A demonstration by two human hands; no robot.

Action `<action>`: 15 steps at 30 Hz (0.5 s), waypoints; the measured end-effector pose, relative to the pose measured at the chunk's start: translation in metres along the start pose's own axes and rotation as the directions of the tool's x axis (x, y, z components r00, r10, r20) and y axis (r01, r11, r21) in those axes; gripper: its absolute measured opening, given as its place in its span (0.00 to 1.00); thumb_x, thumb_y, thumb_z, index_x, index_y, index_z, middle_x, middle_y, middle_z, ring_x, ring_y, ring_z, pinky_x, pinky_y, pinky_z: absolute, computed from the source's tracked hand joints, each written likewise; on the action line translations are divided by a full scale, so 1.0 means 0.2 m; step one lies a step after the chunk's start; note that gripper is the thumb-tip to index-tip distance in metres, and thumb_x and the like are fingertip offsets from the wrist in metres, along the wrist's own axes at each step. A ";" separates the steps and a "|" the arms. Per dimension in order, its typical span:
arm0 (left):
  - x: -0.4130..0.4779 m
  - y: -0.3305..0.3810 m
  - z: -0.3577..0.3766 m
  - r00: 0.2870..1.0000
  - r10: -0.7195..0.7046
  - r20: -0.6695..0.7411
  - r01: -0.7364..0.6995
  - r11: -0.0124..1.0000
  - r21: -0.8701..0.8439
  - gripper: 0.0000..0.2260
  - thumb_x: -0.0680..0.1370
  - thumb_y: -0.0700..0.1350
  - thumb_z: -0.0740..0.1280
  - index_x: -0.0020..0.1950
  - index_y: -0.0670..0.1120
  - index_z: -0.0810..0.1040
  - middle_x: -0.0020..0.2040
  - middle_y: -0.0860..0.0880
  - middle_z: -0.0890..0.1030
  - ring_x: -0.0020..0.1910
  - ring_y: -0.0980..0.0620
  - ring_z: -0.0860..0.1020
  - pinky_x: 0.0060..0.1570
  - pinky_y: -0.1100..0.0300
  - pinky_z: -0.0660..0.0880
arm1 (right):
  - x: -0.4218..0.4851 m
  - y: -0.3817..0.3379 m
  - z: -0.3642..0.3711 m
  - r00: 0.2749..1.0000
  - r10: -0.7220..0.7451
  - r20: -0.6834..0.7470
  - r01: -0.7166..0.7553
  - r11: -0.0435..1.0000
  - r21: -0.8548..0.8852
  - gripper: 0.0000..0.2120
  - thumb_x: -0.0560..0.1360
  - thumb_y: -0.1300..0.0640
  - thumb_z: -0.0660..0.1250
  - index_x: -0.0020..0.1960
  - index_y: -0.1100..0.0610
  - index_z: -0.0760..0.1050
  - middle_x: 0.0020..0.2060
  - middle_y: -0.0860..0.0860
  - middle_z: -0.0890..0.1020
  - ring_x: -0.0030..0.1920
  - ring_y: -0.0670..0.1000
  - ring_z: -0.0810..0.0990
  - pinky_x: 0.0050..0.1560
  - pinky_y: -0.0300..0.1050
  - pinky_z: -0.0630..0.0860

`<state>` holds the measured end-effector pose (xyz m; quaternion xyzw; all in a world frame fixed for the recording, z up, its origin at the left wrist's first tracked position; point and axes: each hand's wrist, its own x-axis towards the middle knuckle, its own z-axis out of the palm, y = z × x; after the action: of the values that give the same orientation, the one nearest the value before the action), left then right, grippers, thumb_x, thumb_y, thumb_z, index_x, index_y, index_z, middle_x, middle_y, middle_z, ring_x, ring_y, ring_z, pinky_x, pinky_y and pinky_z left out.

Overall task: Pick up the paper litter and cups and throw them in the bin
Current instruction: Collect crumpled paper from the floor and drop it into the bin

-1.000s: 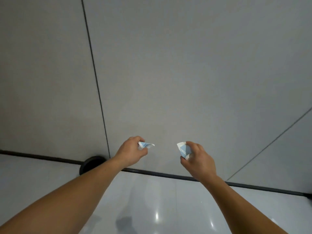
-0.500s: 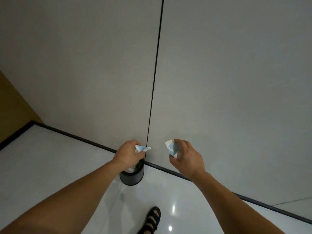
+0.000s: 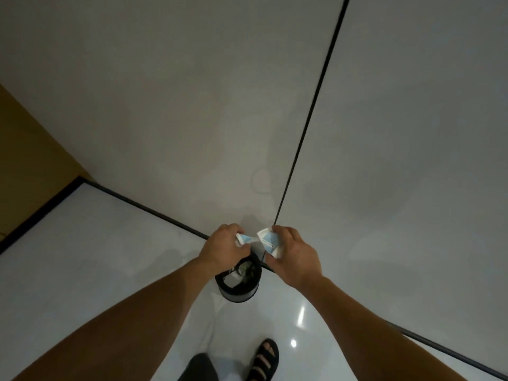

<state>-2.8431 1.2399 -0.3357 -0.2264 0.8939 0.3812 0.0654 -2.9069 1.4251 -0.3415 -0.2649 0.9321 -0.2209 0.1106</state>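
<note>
Our left fingers point(image 3: 232, 230) are curled round the left scrap point(image 3: 244, 238), a crumpled bit of white and blue, pinching it against the thumb. Our right fingers point(image 3: 284, 232) are closed the same way on the right scrap point(image 3: 268, 241), which is the larger of the two. We cannot tell whether these are paper litter or crushed cups. The scraps sit close together with a small gap between them, so our left hand point(image 3: 221, 248) and right hand point(image 3: 295, 258) nearly meet.

Just below the scraps, and a little nearer to us, stands the bin point(image 3: 238, 291). It is small, round and black, and it sits on the glossy floor point(image 3: 110, 257) at the foot of the wall point(image 3: 192, 105). Our left hand covers the far left part of its mouth. Through the open part we make out pale and dark bits inside, so we judge that some litter has already gone in.

As for what is left, both scraps are in our grip and neither has been let go. We judge the carry to be all but done, with the hands above the far rim of the bin. The drop itself is not yet made, and it may want the right scrap brought a touch nearer over the mouth. Our sandal point(image 3: 262, 361) stands on the floor at the near edge. This corner is all we see, so we cannot say whether more litter waits elsewhere.
</note>
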 end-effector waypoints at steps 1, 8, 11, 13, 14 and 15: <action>0.04 -0.04 0.01 1.000 -0.004 0.018 0.004 1.000 -0.003 0.19 0.72 0.47 0.72 0.61 0.45 0.75 0.57 0.45 0.75 0.54 0.47 0.76 0.55 0.56 0.74 | 0.03 0.00 0.05 1.000 0.006 0.012 -0.007 1.000 0.008 0.29 0.71 0.42 0.69 0.69 0.46 0.66 0.64 0.46 0.73 0.51 0.53 0.81 0.45 0.42 0.75; 0.38 -0.37 0.14 0.982 -0.044 0.183 0.031 0.997 0.075 0.23 0.73 0.50 0.73 0.65 0.45 0.72 0.61 0.45 0.73 0.58 0.46 0.74 0.57 0.55 0.73 | 0.22 0.03 0.44 0.983 0.152 0.101 -0.157 0.987 0.042 0.30 0.73 0.43 0.70 0.71 0.48 0.64 0.66 0.48 0.72 0.54 0.52 0.80 0.46 0.42 0.77; 0.48 -0.50 0.18 0.971 -0.044 0.234 0.025 0.996 0.084 0.24 0.72 0.50 0.74 0.64 0.45 0.72 0.62 0.44 0.73 0.58 0.46 0.74 0.56 0.56 0.72 | 0.27 0.04 0.56 0.965 0.237 0.108 -0.245 0.968 0.060 0.30 0.74 0.44 0.69 0.72 0.49 0.64 0.66 0.49 0.72 0.54 0.53 0.79 0.43 0.38 0.73; 0.53 -0.55 0.20 0.967 -0.032 0.251 0.009 0.996 0.092 0.23 0.71 0.49 0.74 0.63 0.45 0.73 0.61 0.44 0.73 0.58 0.46 0.74 0.55 0.56 0.72 | 0.29 0.03 0.62 0.957 0.267 0.115 -0.276 0.958 0.074 0.30 0.74 0.45 0.69 0.72 0.49 0.64 0.66 0.49 0.72 0.54 0.53 0.79 0.43 0.38 0.74; 0.55 -0.56 0.21 0.965 -0.029 0.262 0.004 0.996 0.094 0.23 0.72 0.49 0.73 0.63 0.45 0.73 0.62 0.44 0.73 0.58 0.46 0.74 0.56 0.55 0.73 | 0.30 0.03 0.64 0.955 0.276 0.113 -0.285 0.955 0.078 0.30 0.74 0.45 0.70 0.72 0.49 0.64 0.66 0.49 0.72 0.55 0.53 0.79 0.43 0.38 0.75; 0.57 -0.58 0.22 0.962 -0.027 0.273 0.000 0.995 0.096 0.23 0.72 0.49 0.73 0.64 0.45 0.73 0.62 0.44 0.73 0.59 0.46 0.74 0.58 0.54 0.73 | 0.32 0.03 0.66 0.953 0.284 0.109 -0.293 0.953 0.078 0.30 0.74 0.46 0.70 0.72 0.49 0.64 0.66 0.49 0.72 0.55 0.53 0.79 0.44 0.39 0.76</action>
<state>-2.8950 1.1597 -0.4745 -0.1744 0.8919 0.3654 0.2016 -2.9199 1.3492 -0.4653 -0.1305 0.9430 -0.2328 0.1988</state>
